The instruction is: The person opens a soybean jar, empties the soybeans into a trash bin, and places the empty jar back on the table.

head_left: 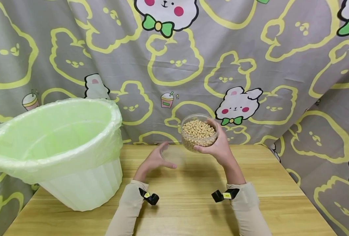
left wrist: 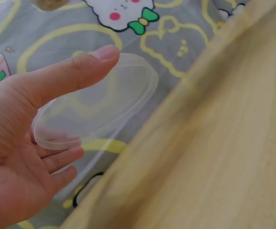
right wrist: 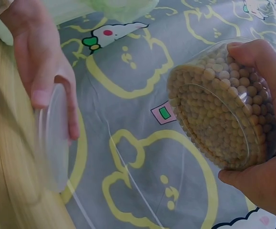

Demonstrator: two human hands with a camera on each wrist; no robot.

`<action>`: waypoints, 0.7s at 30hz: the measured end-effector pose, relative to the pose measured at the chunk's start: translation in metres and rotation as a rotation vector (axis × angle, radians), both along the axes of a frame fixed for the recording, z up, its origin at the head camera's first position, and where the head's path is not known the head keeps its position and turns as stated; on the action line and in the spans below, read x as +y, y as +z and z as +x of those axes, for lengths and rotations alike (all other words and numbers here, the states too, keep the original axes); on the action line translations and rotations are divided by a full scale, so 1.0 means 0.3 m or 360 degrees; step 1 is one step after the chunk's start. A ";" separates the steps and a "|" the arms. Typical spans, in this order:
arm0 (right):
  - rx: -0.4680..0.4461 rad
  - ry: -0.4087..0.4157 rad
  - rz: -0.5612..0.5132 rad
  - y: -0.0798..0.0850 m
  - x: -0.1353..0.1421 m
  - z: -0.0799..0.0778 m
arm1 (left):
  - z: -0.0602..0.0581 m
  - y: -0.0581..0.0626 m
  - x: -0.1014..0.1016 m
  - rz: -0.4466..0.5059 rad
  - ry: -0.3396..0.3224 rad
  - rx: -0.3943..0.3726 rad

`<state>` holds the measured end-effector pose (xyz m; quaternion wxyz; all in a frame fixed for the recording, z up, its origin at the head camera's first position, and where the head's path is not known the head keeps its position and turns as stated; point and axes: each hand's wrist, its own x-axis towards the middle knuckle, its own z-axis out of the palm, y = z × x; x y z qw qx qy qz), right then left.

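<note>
My right hand grips a round clear plastic jar by its side, thumb and fingers around the wall. The jar is tilted and raised above the table, its top uncovered, with round tan beans filling much of it. Through the jar's bottom, the packed beans show in the right wrist view. To the left, my left hand holds a thin translucent round lid between thumb and fingers. That lid is apart from the jar and tilted on edge, blurred in the head view.
A large pale green bin with a thin plastic liner over its rim stands at the left. Below both hands lies the wooden table. A grey curtain with cartoon prints hangs behind the table's far edge.
</note>
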<state>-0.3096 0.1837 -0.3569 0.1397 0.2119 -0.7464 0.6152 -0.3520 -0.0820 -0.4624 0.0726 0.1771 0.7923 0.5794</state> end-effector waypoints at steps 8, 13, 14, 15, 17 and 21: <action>-0.0020 -0.0006 0.0028 0.006 -0.012 0.009 | -0.003 -0.038 0.008 -0.0078 0.0000 0.0038; -0.0037 -0.0004 0.0049 0.051 -0.031 0.054 | 0.011 -0.026 0.007 -0.0052 -0.0052 -0.0009; -0.0038 -0.0004 0.0052 0.060 -0.035 0.063 | 0.011 -0.027 0.007 -0.0062 -0.0055 -0.0016; -0.0036 -0.0004 0.0056 0.067 -0.038 0.069 | 0.011 -0.029 0.007 -0.0075 -0.0055 -0.0026; -0.0043 -0.0001 0.0051 0.070 -0.041 0.072 | -0.003 -0.054 0.005 -0.0108 -0.0041 -0.0019; -0.0050 0.0004 0.0057 0.068 -0.043 0.072 | 0.002 -0.054 0.001 -0.0186 -0.0047 -0.0018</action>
